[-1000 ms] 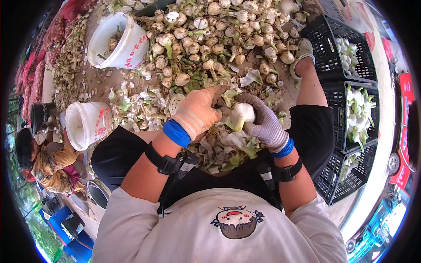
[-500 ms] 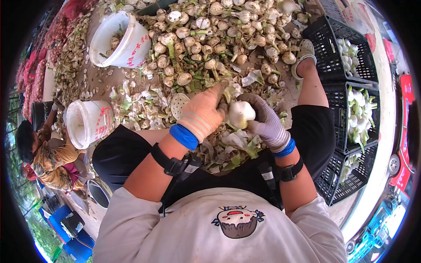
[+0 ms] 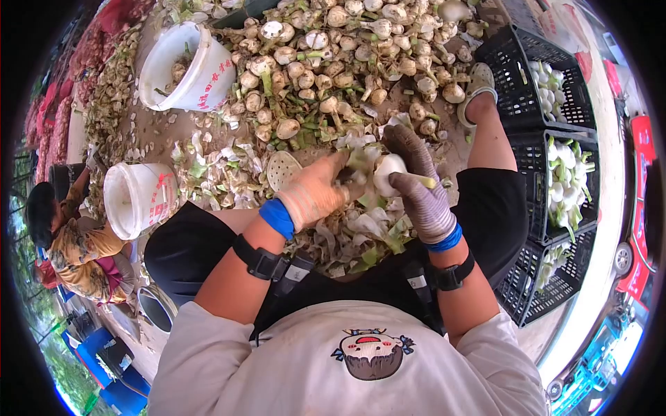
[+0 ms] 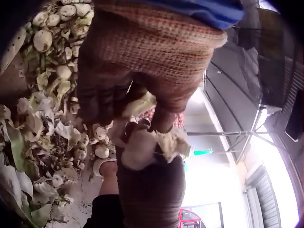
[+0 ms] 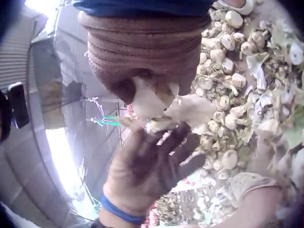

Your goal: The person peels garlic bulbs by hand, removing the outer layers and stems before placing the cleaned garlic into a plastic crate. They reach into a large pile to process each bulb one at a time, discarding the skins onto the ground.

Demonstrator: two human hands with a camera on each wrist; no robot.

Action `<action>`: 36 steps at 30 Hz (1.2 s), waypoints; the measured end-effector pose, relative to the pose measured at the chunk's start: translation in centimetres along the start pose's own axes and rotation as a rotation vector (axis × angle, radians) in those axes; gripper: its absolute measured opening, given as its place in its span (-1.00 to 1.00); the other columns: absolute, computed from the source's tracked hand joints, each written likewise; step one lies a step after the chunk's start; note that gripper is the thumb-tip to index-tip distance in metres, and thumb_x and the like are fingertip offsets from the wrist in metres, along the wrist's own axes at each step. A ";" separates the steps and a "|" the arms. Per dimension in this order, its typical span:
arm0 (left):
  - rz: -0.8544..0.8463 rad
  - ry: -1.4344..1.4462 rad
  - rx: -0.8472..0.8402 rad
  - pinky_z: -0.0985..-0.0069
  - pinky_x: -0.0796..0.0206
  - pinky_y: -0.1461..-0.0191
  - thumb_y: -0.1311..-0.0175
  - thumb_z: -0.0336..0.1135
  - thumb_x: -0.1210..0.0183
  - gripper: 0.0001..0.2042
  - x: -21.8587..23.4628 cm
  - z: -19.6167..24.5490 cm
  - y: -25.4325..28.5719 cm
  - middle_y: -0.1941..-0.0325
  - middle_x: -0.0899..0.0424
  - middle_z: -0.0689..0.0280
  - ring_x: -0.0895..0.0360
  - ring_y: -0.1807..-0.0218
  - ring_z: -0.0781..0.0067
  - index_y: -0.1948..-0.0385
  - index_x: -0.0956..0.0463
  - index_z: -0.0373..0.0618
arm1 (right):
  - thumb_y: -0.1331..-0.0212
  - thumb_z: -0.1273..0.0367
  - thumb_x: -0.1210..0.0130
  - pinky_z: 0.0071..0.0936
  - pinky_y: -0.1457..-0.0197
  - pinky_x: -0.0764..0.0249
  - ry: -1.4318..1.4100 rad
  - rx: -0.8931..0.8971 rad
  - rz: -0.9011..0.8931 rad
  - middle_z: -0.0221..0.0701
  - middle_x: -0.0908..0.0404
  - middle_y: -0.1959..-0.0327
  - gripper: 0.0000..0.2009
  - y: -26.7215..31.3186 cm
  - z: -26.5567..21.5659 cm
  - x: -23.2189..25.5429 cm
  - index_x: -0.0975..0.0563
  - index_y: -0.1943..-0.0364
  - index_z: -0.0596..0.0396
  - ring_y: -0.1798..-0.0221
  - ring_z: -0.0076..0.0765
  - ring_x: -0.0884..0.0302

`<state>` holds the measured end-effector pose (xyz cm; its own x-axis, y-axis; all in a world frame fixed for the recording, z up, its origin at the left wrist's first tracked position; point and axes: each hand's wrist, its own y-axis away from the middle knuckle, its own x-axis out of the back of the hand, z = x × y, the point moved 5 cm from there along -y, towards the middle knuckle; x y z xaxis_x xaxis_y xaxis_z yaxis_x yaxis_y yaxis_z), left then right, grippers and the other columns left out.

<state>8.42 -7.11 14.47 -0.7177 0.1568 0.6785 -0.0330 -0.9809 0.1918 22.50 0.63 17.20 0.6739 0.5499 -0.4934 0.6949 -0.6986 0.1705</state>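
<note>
In the head view my right hand [image 3: 423, 187], in a grey knit glove, grips a white garlic bulb [image 3: 387, 173]. The bulb's cut stem [image 3: 423, 180] points right past the thumb. My left hand [image 3: 316, 191], in an orange-striped glove, is just left of the bulb with curled fingers. It pinches loose garlic husk [image 3: 359, 158], blurred between the two hands. The left wrist view has the left glove [image 4: 152, 52] close over the bulb [image 4: 138, 151], with a pale husk strip [image 4: 140, 105] under the fingers. Peeled husks [image 3: 361, 232] lie in a heap below the hands.
A large pile of unpeeled garlic [image 3: 326, 62] lies ahead. White buckets stand at left, one nearer [image 3: 142, 197] and one farther [image 3: 184, 69]. Black crates [image 3: 510, 159] with cleaned garlic [image 3: 569, 177] line the right. Another person [image 3: 87, 256] sits at far left.
The bulb has been turned in my right hand, so its stem now points right instead of toward me. My left hand has drawn slightly left, and husk has come away from the bulb.
</note>
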 end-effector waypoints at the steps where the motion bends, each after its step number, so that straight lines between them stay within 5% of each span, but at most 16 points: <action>1: 0.093 0.305 -0.007 0.45 -0.29 -0.07 0.01 -0.40 -0.20 -0.59 1.2 1.7 -0.1 0.11 -0.55 0.11 -0.48 0.03 0.22 0.03 -0.43 -0.15 | 0.00 0.41 -0.02 -0.36 -0.32 -0.10 0.201 0.046 -0.003 -0.18 -0.18 -0.26 -0.34 0.1 -0.2 -0.1 -0.09 -0.27 0.21 -0.29 -0.24 -0.15; 2: 0.189 0.610 -0.015 0.49 -0.28 -0.08 0.06 -0.44 -0.23 -0.56 2.4 3.0 -0.3 0.09 -0.55 0.14 -0.48 0.04 0.30 0.04 -0.43 -0.20 | 0.00 0.41 -0.03 -0.36 -0.33 -0.08 0.404 0.092 -0.008 -0.18 -0.16 -0.27 -0.32 0.1 -0.4 -0.3 -0.06 -0.28 0.21 -0.31 -0.23 -0.13; 4: 0.175 0.621 0.082 0.54 -0.29 -0.03 0.10 -0.54 -0.23 -0.55 2.1 2.6 -0.8 0.09 -0.56 0.15 -0.47 0.08 0.43 0.06 -0.42 -0.27 | 0.00 0.43 -0.04 -0.35 -0.34 -0.05 0.407 0.213 -0.068 -0.16 -0.15 -0.28 -0.29 0.1 0.6 0.3 -0.03 -0.29 0.19 -0.33 -0.21 -0.10; 6: 0.120 0.663 0.158 0.42 -0.29 -0.04 0.10 -0.55 -0.08 -0.58 1.0 1.4 -1.1 0.13 -0.48 0.15 -0.42 0.04 0.14 0.07 -0.41 -0.13 | 0.01 0.44 -0.05 -0.35 -0.35 -0.05 0.467 0.164 -0.071 -0.15 -0.14 -0.28 -0.28 0.3 0.1 -0.5 -0.02 -0.30 0.19 -0.33 -0.20 -0.09; 7: 0.119 0.663 0.157 0.42 -0.29 -0.04 0.10 -0.55 -0.08 -0.58 0.8 1.0 -1.2 0.13 -0.48 0.15 -0.42 0.04 0.14 0.07 -0.41 -0.13 | 0.11 0.49 -0.05 -0.34 -0.36 -0.02 0.258 0.077 -0.034 -0.15 -0.14 -0.28 -0.23 0.4 -0.4 -0.6 -0.01 -0.30 0.18 -0.34 -0.18 -0.07; 10: 0.085 0.293 0.144 0.42 -0.29 -0.03 0.03 -0.51 -0.08 -0.63 0.9 0.3 -1.2 0.15 -0.49 0.13 -0.42 0.05 0.15 0.08 -0.42 -0.13 | 0.32 0.45 -0.09 -0.29 -0.39 0.00 -0.132 0.013 -0.026 -0.16 -0.15 -0.28 -0.11 0.1 -0.6 -1.3 -0.02 -0.31 0.14 -0.35 -0.15 -0.07; 12: -0.132 0.071 0.083 0.43 -0.37 0.07 -0.02 -0.39 -0.15 -0.60 -0.4 0.4 -0.7 0.19 -0.60 0.09 -0.55 0.18 0.17 0.02 -0.42 -0.17 | 0.40 0.43 -0.10 -0.27 -0.39 0.00 -0.217 -0.048 0.007 -0.15 -0.14 -0.28 -0.07 -0.3 -0.3 -1.0 -0.03 -0.31 0.14 -0.35 -0.11 -0.06; 15: 0.061 -0.017 0.037 0.40 -0.38 0.09 -0.01 -0.30 -0.17 -0.56 0.0 1.1 -0.4 0.19 -0.59 0.06 -0.55 0.17 0.08 -0.02 -0.40 -0.10 | 0.33 0.55 0.00 -0.31 -0.39 0.03 -0.239 -0.015 -0.028 -0.15 -0.12 -0.30 -0.11 -0.3 -0.3 -0.6 0.02 -0.32 0.14 -0.38 -0.16 -0.01; 18: 0.266 0.194 0.060 0.37 -0.38 0.09 0.01 -0.25 -0.19 -0.52 2.3 1.4 0.0 0.19 -0.59 0.06 -0.55 0.16 0.12 -0.04 -0.39 -0.06 | 0.22 0.56 0.01 -0.31 -0.39 0.01 0.171 0.054 -0.005 -0.14 -0.13 -0.29 -0.17 -0.1 -0.6 -0.4 0.02 -0.32 0.16 -0.38 -0.16 -0.01; 19: 0.219 0.324 0.181 0.33 -0.37 0.10 0.03 -0.27 -0.19 -0.49 2.7 1.9 0.0 0.21 -0.59 0.04 -0.54 0.16 0.08 -0.06 -0.37 -0.06 | 0.18 0.56 0.02 -0.31 -0.38 0.01 0.306 0.113 -0.035 -0.14 -0.13 -0.30 -0.20 0.0 -0.2 -0.3 0.02 -0.32 0.16 -0.38 -0.16 -0.02; 22: 0.214 -0.004 0.118 0.28 -0.37 0.12 0.04 -0.30 -0.19 -0.49 2.5 2.3 -0.3 0.23 -0.58 0.01 -0.53 0.17 0.03 -0.06 -0.36 -0.09 | 0.11 0.56 0.02 -0.31 -0.34 -0.08 0.542 0.259 -0.078 -0.11 -0.17 -0.27 -0.27 0.1 -0.3 -0.7 -0.03 -0.29 0.17 -0.34 -0.09 -0.11; 26: 0.175 0.074 0.286 0.25 -0.37 0.13 0.04 -0.30 -0.18 -0.50 2.6 3.2 -0.4 0.24 -0.57 -0.03 -0.52 0.17 -0.01 -0.04 -0.37 -0.10 | 0.13 0.59 0.03 -0.32 -0.23 -0.24 0.917 0.372 -0.114 -0.05 -0.27 -0.18 -0.32 0.5 -1.2 -1.4 -0.12 -0.24 0.19 -0.23 0.04 -0.25; 29: 0.290 0.065 0.173 0.29 -0.38 0.12 0.02 -0.34 -0.17 -0.54 2.6 3.1 -0.2 0.24 -0.57 -0.03 -0.53 0.19 0.00 -0.01 -0.40 -0.11 | 0.12 0.58 0.03 -0.32 -0.28 -0.17 0.880 0.355 -0.160 -0.06 -0.23 -0.22 -0.29 0.6 -0.8 -1.5 -0.08 -0.28 0.16 -0.28 -0.03 -0.21; 32: 0.266 0.288 0.213 0.40 -0.38 0.17 -0.01 -0.42 -0.10 -0.64 2.6 2.8 0.1 0.23 -0.56 0.05 -0.53 0.23 0.14 0.09 -0.41 -0.22 | 0.12 0.57 0.01 -0.30 -0.34 -0.08 0.527 0.260 -0.163 -0.08 -0.20 -0.24 -0.24 0.4 -0.2 -0.9 -0.02 -0.31 0.13 -0.31 -0.08 -0.16; 34: 0.257 0.773 0.205 0.46 -0.37 0.07 -0.03 -0.40 -0.15 -0.61 1.1 1.3 0.2 0.21 -0.60 0.07 -0.55 0.18 0.18 0.01 -0.43 -0.14 | 0.13 0.55 -0.01 -0.28 -0.38 0.01 0.147 0.095 -0.117 -0.09 -0.15 -0.27 -0.20 0.3 -0.3 -1.2 0.04 -0.33 0.13 -0.34 -0.12 -0.09; 36: 0.157 0.480 0.191 0.48 -0.36 0.04 -0.04 -0.39 -0.16 -0.63 1.1 1.3 0.0 0.19 -0.60 0.09 -0.54 0.15 0.21 0.03 -0.45 -0.11 | 0.12 0.51 0.00 -0.25 -0.35 -0.08 0.091 0.091 -0.099 -0.10 -0.15 -0.27 -0.22 0.1 -0.6 -1.4 0.03 -0.32 0.14 -0.32 -0.09 -0.12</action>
<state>8.55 -6.74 16.18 -0.9426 -0.1042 0.3172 0.1951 -0.9429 0.2701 21.76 0.03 18.45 0.6264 0.6543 -0.4236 0.7360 -0.6755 0.0450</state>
